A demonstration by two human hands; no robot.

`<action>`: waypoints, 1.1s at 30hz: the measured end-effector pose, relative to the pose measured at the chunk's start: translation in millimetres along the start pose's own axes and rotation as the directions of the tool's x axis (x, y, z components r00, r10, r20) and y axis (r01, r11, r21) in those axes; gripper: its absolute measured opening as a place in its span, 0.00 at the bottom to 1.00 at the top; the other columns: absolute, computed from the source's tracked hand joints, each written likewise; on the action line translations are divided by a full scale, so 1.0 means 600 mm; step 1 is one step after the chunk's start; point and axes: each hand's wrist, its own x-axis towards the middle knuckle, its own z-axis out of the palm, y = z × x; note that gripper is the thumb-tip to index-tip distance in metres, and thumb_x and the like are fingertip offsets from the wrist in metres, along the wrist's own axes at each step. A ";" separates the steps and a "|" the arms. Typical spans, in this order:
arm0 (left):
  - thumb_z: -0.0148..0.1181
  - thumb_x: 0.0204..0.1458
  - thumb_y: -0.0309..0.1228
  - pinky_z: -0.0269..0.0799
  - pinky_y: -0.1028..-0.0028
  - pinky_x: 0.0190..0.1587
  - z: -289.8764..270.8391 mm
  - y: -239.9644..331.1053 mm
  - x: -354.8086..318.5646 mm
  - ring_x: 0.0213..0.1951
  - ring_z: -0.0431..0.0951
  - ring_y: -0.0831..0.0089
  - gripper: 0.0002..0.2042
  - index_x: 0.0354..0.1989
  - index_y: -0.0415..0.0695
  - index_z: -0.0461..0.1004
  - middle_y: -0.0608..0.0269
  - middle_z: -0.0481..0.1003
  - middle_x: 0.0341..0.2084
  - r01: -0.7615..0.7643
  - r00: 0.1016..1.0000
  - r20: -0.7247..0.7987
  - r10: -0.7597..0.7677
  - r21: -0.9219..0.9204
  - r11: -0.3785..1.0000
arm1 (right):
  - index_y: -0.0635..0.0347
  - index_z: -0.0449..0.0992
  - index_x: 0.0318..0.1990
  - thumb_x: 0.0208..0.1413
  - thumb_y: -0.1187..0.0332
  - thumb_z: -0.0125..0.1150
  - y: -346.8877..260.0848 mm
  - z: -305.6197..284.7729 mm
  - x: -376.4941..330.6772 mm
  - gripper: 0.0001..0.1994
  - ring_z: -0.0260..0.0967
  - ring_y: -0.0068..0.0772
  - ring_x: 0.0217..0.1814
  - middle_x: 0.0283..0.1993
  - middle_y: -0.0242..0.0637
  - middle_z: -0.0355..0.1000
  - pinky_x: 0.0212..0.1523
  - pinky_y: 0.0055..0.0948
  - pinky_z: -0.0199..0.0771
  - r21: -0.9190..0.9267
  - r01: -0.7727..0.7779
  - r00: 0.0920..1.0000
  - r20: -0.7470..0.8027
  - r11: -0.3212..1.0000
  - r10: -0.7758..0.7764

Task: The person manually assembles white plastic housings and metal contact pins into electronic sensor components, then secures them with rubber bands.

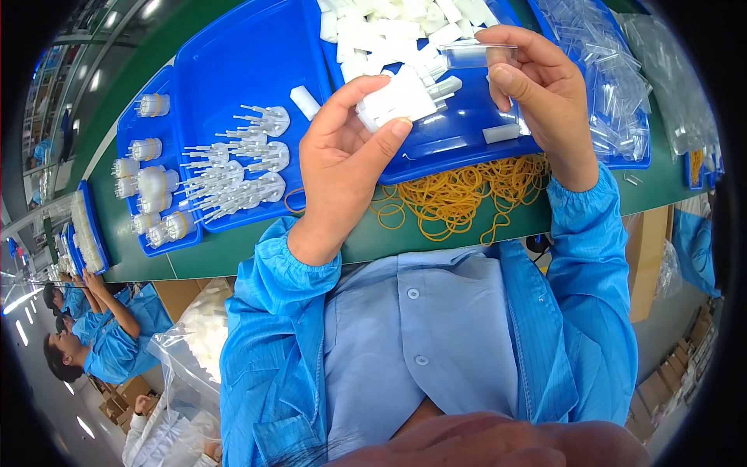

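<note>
My left hand [336, 167] is closed round a white part [395, 100] with several short prongs pointing right, held above the blue trays. My right hand [548, 97] pinches a thin clear plastic piece [473, 54] between thumb and fingers, just to the right of the white part and apart from it. Behind both hands lies a heap of white blocks [381, 35] in a blue tray. One loose white block [502, 133] rests near that tray's front edge, below my right hand. Another white block [305, 102] is beside my left fingers.
Left of my hands, a blue tray [245, 66] holds several white pronged parts [268, 158]. Banded white bundles [156, 189] fill a narrower tray. Yellow rubber bands [455, 198] lie piled on the green table [358, 247]. Clear plastic pieces [603, 70] crowd the right tray. People sit far left.
</note>
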 end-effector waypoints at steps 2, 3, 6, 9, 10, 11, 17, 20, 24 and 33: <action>0.60 0.50 0.15 0.67 0.72 0.54 -0.001 -0.001 0.001 0.52 0.70 0.70 0.21 0.54 0.35 0.67 0.54 0.70 0.49 0.004 1.000 -0.010 -0.004 0.004 1.000 | 0.67 0.72 0.49 0.58 0.71 0.55 0.003 0.001 0.001 0.13 0.59 0.19 0.25 0.27 0.29 0.65 0.26 0.17 0.61 0.023 0.021 0.999 -0.026 1.000 -0.021; 0.60 0.50 0.15 0.67 0.72 0.54 -0.001 -0.001 0.001 0.52 0.70 0.70 0.21 0.54 0.35 0.67 0.54 0.70 0.49 0.005 1.000 -0.008 -0.005 0.003 1.000 | 0.67 0.72 0.49 0.58 0.71 0.55 0.007 -0.003 0.001 0.13 0.59 0.19 0.25 0.27 0.29 0.65 0.26 0.17 0.61 0.022 0.021 0.999 -0.028 1.000 -0.021; 0.60 0.50 0.16 0.67 0.72 0.54 -0.001 -0.002 0.002 0.52 0.70 0.70 0.21 0.54 0.36 0.67 0.54 0.70 0.49 -0.003 1.000 -0.013 0.003 0.011 1.000 | 0.62 0.75 0.47 0.59 0.67 0.57 0.012 -0.012 0.001 0.12 0.62 0.15 0.25 0.28 0.28 0.68 0.26 0.13 0.60 0.010 0.016 1.000 -0.002 1.000 -0.016; 0.60 0.50 0.16 0.66 0.72 0.55 -0.001 -0.002 0.001 0.52 0.70 0.70 0.21 0.53 0.36 0.67 0.54 0.70 0.49 -0.017 1.000 -0.009 0.017 0.020 1.000 | 0.65 0.72 0.46 0.60 0.68 0.51 0.011 -0.009 0.002 0.12 0.58 0.16 0.24 0.26 0.29 0.64 0.24 0.17 0.59 0.043 0.010 1.000 -0.008 0.999 -0.009; 0.60 0.50 0.16 0.66 0.72 0.55 -0.001 -0.002 0.001 0.52 0.70 0.70 0.21 0.53 0.36 0.67 0.54 0.70 0.49 -0.013 1.000 -0.009 0.013 0.015 1.000 | 0.64 0.72 0.46 0.60 0.67 0.50 0.012 -0.009 0.000 0.11 0.56 0.15 0.24 0.25 0.28 0.63 0.23 0.16 0.57 0.115 -0.007 1.000 -0.022 0.993 0.009; 0.60 0.50 0.16 0.66 0.72 0.55 -0.001 -0.001 0.001 0.51 0.70 0.70 0.20 0.53 0.36 0.67 0.54 0.70 0.49 -0.009 1.000 -0.010 0.009 0.010 1.000 | 0.63 0.72 0.45 0.61 0.67 0.49 0.012 -0.010 -0.001 0.11 0.55 0.14 0.23 0.25 0.28 0.62 0.22 0.14 0.55 0.186 -0.022 0.999 -0.035 0.982 0.029; 0.60 0.50 0.15 0.68 0.72 0.54 0.002 -0.001 -0.001 0.51 0.71 0.69 0.21 0.53 0.35 0.67 0.53 0.70 0.48 -0.031 0.999 0.012 0.031 0.026 0.999 | 0.64 0.71 0.47 0.62 0.67 0.49 0.024 -0.031 -0.003 0.11 0.53 0.12 0.22 0.25 0.28 0.62 0.19 0.11 0.51 0.219 -0.020 1.000 0.000 0.975 0.021; 0.59 0.50 0.15 0.70 0.73 0.54 0.004 0.001 -0.001 0.51 0.72 0.68 0.21 0.54 0.35 0.66 0.52 0.70 0.48 -0.009 1.000 0.004 0.009 0.016 1.000 | 0.64 0.71 0.49 0.63 0.67 0.49 0.019 -0.007 -0.004 0.13 0.52 0.12 0.21 0.24 0.28 0.63 0.19 0.11 0.52 0.165 0.017 0.999 -0.048 0.986 -0.009; 0.60 0.50 0.14 0.71 0.73 0.54 0.004 0.002 -0.002 0.52 0.72 0.67 0.21 0.54 0.34 0.67 0.53 0.69 0.49 0.017 1.000 -0.014 -0.017 0.030 0.999 | 0.60 0.76 0.46 0.60 0.66 0.55 0.000 0.001 -0.009 0.11 0.59 0.12 0.23 0.27 0.27 0.68 0.21 0.13 0.56 0.108 -0.040 0.999 0.006 0.993 0.040; 0.60 0.48 0.13 0.72 0.71 0.55 0.006 0.000 -0.002 0.52 0.72 0.66 0.22 0.54 0.32 0.66 0.56 0.66 0.50 -0.021 1.000 -0.009 0.023 0.128 0.992 | 0.58 0.76 0.46 0.58 0.66 0.59 -0.007 0.009 -0.014 0.11 0.56 0.08 0.22 0.24 0.23 0.66 0.20 0.11 0.52 -0.093 -0.068 0.997 0.029 0.993 0.071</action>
